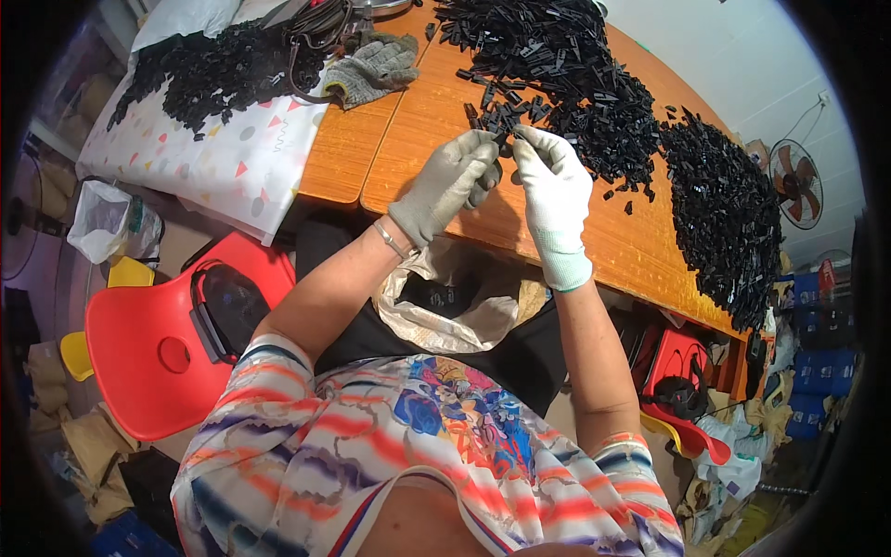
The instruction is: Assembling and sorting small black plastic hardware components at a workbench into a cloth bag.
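My left hand (452, 181) wears a grey glove and my right hand (555, 190) a white one. They meet above the near part of the orange wooden table (399, 148), fingertips pinching a small black plastic part (506, 141) between them. A large heap of the same black parts (594, 102) spreads across the table right behind my hands and runs off to the right. In my lap, below the table edge, an open plastic bag (445, 306) holds some dark pieces.
A second pile of black parts (213, 70) lies on a patterned white cloth (213, 162) at the left. A spare grey glove (376, 67) rests near it. A red chair (162, 339) stands at my left, a fan (796, 181) at the far right.
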{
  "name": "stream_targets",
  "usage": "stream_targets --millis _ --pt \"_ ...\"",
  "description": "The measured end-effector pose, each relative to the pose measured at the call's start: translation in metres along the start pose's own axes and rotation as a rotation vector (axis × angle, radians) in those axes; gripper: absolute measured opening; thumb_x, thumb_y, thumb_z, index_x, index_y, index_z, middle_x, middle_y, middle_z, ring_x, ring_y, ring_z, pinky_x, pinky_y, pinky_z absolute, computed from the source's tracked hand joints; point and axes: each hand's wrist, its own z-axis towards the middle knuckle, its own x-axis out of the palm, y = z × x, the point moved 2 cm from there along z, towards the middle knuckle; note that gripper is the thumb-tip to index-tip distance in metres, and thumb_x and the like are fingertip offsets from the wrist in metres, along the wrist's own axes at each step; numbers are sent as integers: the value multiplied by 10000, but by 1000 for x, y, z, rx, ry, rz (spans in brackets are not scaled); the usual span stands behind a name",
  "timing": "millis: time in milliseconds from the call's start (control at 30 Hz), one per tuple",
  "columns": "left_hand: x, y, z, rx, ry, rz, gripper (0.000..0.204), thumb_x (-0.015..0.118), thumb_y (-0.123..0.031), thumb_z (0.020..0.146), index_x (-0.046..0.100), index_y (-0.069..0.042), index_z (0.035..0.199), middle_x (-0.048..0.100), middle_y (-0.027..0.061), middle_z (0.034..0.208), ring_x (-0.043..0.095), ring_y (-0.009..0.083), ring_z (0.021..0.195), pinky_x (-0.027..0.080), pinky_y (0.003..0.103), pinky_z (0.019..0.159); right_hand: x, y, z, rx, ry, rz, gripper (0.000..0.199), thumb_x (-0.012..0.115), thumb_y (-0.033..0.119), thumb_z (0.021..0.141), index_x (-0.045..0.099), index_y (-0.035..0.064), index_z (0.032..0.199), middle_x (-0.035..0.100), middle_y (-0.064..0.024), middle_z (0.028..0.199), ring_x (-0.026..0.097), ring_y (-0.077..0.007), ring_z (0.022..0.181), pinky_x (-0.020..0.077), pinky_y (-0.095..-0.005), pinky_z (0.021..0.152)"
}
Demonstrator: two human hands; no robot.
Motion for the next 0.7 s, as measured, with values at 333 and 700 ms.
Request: stream_targets --millis 333,700 --pt "2 -3 -2 -45 -72 36 256 478 -248 1000 508 -30 1130 545 -23 740 423 10 549 348 154 478 2 -12 3 -127 -16 -103 201 658 86 888 656 5 1072 670 -20 905 584 -53 708 487 -195 642" --pt "9 3 -7 35 -188 137 191 477 -179 983 570 -18 1026 524 -22 722 423 16 557 341 167 476 2 -3 -3 -535 -20 -757 170 671 138 844 663 68 999 685 -107 873 671 -214 726 529 -294 662"
